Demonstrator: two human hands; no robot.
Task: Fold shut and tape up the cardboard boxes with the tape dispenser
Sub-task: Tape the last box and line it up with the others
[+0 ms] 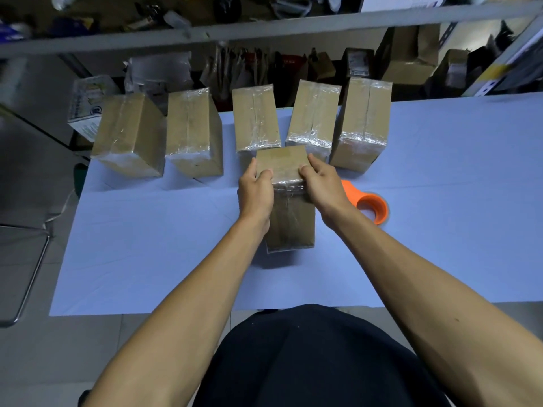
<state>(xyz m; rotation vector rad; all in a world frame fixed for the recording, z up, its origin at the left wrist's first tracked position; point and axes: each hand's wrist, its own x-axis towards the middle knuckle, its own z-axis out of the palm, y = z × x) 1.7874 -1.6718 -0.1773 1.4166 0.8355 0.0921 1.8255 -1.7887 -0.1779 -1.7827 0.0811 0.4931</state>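
Observation:
A brown cardboard box (289, 218) stands upright in the middle of the pale blue table (147, 245), with clear tape running down its near face. My left hand (254, 190) grips its top left edge and my right hand (321, 183) grips its top right edge, thumbs pressed on the closed top. The orange tape dispenser (368, 205) lies on the table just right of my right wrist, partly hidden by it. Behind stands a row of several taped boxes, among them one at the far left (129, 136) and one at the far right (363, 124).
A metal shelf rail (264, 27) crosses the top, with clutter, bags and more cartons beneath and behind the table. A chair frame (26, 274) stands on the floor at the left. My dark-clothed torso (308, 362) is against the near table edge.

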